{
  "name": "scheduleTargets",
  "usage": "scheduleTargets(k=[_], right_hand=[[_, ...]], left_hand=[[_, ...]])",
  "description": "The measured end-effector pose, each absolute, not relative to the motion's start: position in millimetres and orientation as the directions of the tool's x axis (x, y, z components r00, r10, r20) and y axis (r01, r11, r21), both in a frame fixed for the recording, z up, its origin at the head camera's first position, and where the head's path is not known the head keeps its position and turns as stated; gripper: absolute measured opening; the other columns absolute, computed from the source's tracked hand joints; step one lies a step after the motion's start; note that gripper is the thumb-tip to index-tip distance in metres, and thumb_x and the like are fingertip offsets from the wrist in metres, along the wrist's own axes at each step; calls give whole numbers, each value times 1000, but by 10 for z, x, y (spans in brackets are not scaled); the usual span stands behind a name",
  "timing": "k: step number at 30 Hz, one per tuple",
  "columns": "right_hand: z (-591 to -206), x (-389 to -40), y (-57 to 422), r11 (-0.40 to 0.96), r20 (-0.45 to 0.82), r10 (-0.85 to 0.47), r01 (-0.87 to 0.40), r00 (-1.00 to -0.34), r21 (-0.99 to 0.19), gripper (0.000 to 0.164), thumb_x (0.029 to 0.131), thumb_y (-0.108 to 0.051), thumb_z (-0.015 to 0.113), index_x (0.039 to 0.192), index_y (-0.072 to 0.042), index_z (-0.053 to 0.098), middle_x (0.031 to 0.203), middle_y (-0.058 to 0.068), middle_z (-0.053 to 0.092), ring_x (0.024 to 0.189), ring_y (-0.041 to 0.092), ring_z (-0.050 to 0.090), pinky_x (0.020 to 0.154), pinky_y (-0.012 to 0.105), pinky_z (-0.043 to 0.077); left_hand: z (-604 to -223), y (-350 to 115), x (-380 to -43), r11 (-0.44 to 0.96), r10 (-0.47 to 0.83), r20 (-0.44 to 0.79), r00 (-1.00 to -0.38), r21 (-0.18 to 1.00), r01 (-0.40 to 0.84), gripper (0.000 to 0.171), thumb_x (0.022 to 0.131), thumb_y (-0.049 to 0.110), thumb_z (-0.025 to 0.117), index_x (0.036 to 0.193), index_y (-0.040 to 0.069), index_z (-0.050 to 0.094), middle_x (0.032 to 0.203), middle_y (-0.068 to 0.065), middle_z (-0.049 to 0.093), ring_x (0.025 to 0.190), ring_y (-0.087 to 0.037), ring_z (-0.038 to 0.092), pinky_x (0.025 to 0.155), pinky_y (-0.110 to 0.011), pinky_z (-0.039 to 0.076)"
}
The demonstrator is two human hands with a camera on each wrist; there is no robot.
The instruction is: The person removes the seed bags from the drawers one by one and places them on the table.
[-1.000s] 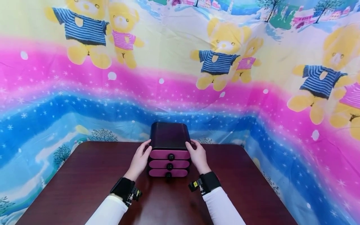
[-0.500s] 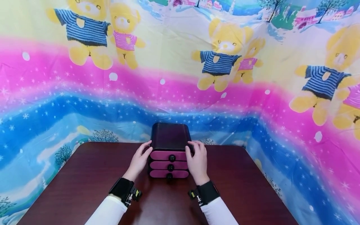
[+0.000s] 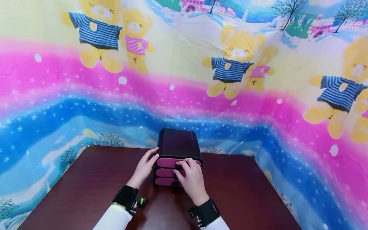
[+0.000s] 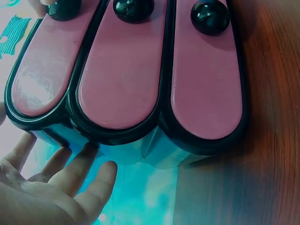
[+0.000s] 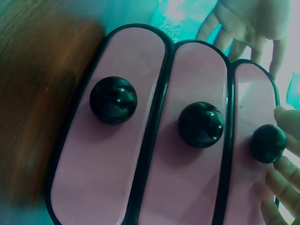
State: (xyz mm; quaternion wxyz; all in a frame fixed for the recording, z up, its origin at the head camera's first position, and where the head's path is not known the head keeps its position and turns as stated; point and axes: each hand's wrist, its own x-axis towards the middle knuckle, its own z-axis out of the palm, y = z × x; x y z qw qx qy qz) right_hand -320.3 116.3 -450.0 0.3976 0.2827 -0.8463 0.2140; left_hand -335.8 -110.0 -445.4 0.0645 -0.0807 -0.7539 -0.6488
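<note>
A small black chest with three pink drawer fronts (image 3: 166,163) stands on the table, every drawer closed. Each front carries a round black knob. My left hand (image 3: 143,168) steadies the chest's left side; in the left wrist view its fingers (image 4: 77,171) are spread and fairly straight along that side. My right hand (image 3: 193,181) is in front of the chest, with thumb and fingers pinching the top drawer's knob (image 5: 268,143). The middle knob (image 5: 200,124) and the bottom knob (image 5: 113,100) are untouched. In the head view my right hand covers the right part of the fronts.
The dark reddish-brown table (image 3: 103,179) extends to both sides of the chest. Behind it hangs a cloth backdrop (image 3: 178,105) printed with bears and snow, close to the chest's back. Black camera straps (image 3: 126,196) wrap both wrists.
My right hand has left the chest's right side and come round to the front, onto the top knob. The left hand stays at the left side. The head view has shifted slightly.
</note>
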Motion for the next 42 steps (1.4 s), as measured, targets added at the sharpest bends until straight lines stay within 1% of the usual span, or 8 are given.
scheduleTargets(k=[7,13,18,21,25,28,38,42], right_hand=[[-4547,-3210,1167,756,769,-284,-627,-572,-187,31,85,-21,85,113,-18,72,108,-1,61,96,17,64,87,38,55],[-4486,-3171,1161,734,751,-305,-647,-586,-207,30,84,-19,86,111,-18,72,104,-3,60,90,13,63,79,29,57],[-4398,-3096,1180,734,705,-324,-638,-631,-233,29,84,-19,86,110,-19,73,101,-5,59,85,9,60,73,24,55],[-4350,-3055,1187,743,666,-340,-624,-663,-242,27,85,-20,85,108,-20,72,100,-6,58,79,6,55,68,21,50],[-4289,-3006,1195,760,629,-363,-609,-687,-227,26,85,-22,85,106,-20,72,99,-7,56,75,5,48,64,18,44],[-4249,-2972,1204,769,612,-385,-607,-690,-201,26,84,-22,86,105,-20,71,97,-7,55,74,5,46,63,18,42],[-4144,-2864,1244,777,552,-457,-615,-698,-134,29,82,-25,87,104,-22,68,98,-9,55,81,5,57,68,20,49],[-4091,-2822,1256,776,530,-477,-619,-701,-120,31,80,-26,89,101,-21,67,93,-8,54,73,4,53,64,19,47]], left_hand=[[-4456,-1135,-3347,142,67,137,-988,979,145,50,109,36,47,157,21,40,164,-13,30,151,-39,28,116,-61,32],[-4472,-1208,-3295,184,78,145,-986,970,157,49,110,30,47,157,18,40,160,-16,38,150,-40,29,117,-62,30],[-4501,-1197,-3266,211,73,189,-979,957,200,49,110,26,47,157,13,41,156,-21,42,147,-41,35,116,-60,32],[-4514,-1175,-3259,202,58,191,-980,959,199,48,110,26,46,156,15,41,155,-21,43,145,-41,38,116,-60,34],[-4527,-1153,-3254,175,49,183,-982,966,189,48,110,25,46,157,16,41,156,-20,42,145,-41,38,116,-60,33],[-4543,-1150,-3246,160,48,176,-983,970,181,48,110,25,46,157,16,40,157,-20,41,146,-41,37,116,-61,32],[-4549,-1168,-3218,70,86,142,-986,986,148,48,112,24,41,159,15,36,161,-20,35,149,-42,30,116,-64,30],[-4539,-1165,-3240,70,94,152,-984,985,158,48,112,24,41,159,15,36,161,-21,35,149,-41,30,117,-64,29]])
